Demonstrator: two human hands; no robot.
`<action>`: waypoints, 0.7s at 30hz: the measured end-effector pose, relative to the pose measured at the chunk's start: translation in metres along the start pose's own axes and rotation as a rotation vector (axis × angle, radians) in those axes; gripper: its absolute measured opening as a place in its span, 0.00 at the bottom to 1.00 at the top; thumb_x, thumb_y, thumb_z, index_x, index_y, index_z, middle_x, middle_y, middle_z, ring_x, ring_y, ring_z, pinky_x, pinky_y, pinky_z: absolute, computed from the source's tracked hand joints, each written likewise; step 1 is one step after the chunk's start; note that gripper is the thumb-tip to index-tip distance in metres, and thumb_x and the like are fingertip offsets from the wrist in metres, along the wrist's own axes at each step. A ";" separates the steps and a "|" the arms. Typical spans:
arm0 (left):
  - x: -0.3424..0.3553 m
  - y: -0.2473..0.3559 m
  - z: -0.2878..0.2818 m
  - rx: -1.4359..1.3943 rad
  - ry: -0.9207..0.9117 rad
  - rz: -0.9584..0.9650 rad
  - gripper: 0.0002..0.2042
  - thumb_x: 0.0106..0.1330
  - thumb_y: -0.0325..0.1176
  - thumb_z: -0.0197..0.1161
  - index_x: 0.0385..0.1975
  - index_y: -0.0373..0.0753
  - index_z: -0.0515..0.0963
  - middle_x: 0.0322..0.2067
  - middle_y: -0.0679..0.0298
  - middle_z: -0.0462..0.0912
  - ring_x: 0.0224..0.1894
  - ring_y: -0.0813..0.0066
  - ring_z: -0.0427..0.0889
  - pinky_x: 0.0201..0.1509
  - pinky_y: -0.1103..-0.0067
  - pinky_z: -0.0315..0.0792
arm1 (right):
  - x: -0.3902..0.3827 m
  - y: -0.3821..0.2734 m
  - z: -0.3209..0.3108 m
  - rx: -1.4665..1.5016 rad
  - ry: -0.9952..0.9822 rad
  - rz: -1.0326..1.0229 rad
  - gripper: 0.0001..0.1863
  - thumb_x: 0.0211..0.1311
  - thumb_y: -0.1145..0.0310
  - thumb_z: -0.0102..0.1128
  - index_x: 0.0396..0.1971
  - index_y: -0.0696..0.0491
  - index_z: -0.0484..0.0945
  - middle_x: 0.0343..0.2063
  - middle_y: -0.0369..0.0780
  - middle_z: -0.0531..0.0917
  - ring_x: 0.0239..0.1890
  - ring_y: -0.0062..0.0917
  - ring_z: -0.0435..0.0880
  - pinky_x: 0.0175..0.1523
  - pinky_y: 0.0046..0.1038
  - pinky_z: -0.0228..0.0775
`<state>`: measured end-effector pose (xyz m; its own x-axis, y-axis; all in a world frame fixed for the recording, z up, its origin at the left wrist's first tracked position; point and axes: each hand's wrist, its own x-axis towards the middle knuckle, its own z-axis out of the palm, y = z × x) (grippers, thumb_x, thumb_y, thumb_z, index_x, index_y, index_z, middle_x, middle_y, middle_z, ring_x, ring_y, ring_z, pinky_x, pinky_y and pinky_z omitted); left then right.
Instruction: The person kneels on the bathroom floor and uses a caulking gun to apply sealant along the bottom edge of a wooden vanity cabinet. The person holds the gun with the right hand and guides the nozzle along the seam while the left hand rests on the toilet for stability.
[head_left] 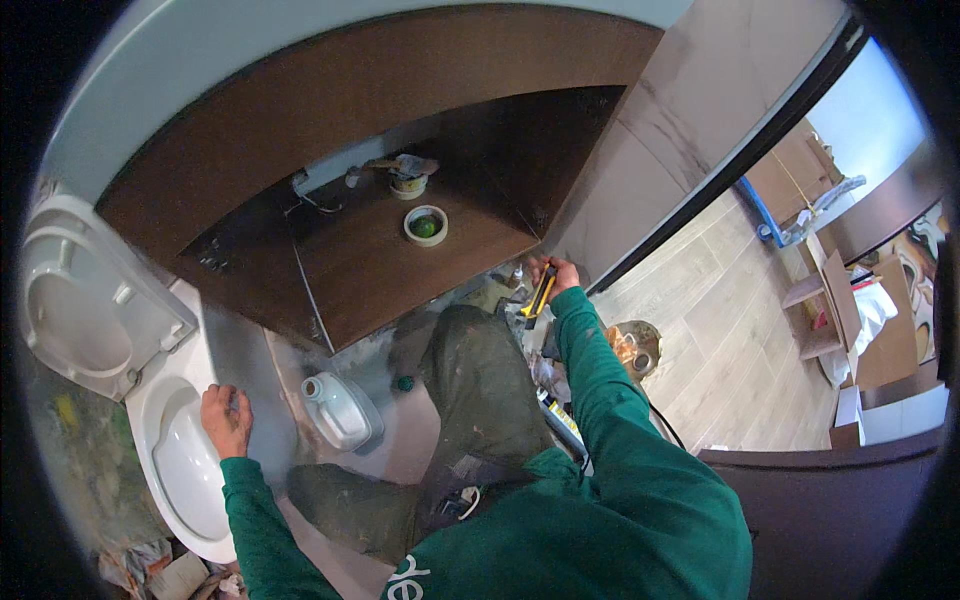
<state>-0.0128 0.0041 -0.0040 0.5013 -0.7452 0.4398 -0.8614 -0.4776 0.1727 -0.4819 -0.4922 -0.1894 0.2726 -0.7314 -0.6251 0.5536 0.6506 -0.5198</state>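
Observation:
I kneel on a bathroom floor in front of a dark brown wooden cabinet (pixel 400 250). My left hand (pixel 226 420) rests flat on the rim of a white toilet bowl (pixel 170 450) with its fingers bent. My right hand (pixel 553 277) reaches forward to the cabinet's right foot and grips a yellow and black tool (pixel 541 293). On the cabinet's shelf lies a roll of tape with a green middle (pixel 426 225). Behind it stands a second, smaller roll (pixel 407 183).
A white plastic jug (pixel 338 408) lies on the floor by my left knee. The toilet's lid (pixel 85 300) stands raised at the left. Small cans and clutter (pixel 634 347) sit right of my arm. Cardboard boxes (pixel 860 330) stand on the wooden floor at far right.

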 end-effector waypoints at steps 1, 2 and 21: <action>0.001 0.002 0.000 -0.034 0.017 -0.012 0.06 0.54 0.30 0.64 0.28 0.35 0.78 0.27 0.56 0.75 0.34 0.56 0.75 0.39 0.67 0.70 | 0.011 0.000 0.006 0.029 -0.006 -0.009 0.11 0.68 0.64 0.39 0.36 0.52 0.70 0.35 0.49 0.83 0.24 0.34 0.78 0.29 0.36 0.73; 0.002 0.003 0.000 -0.067 0.018 -0.028 0.06 0.54 0.30 0.64 0.27 0.35 0.78 0.27 0.56 0.75 0.34 0.56 0.75 0.39 0.67 0.70 | 0.021 -0.001 0.010 0.054 0.007 -0.017 0.11 0.68 0.64 0.39 0.35 0.53 0.70 0.33 0.48 0.82 0.24 0.34 0.78 0.29 0.36 0.73; 0.008 0.010 0.001 -0.008 -0.061 -0.022 0.04 0.54 0.26 0.62 0.29 0.35 0.77 0.28 0.56 0.73 0.34 0.55 0.75 0.40 0.69 0.71 | -0.028 0.005 -0.012 -0.487 -0.017 -0.232 0.23 0.70 0.54 0.37 0.55 0.51 0.74 0.37 0.44 0.85 0.17 0.26 0.75 0.23 0.29 0.69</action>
<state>-0.0177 -0.0070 0.0004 0.5241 -0.7618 0.3808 -0.8506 -0.4905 0.1894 -0.4964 -0.4661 -0.1816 0.2019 -0.8676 -0.4545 0.1728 0.4883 -0.8554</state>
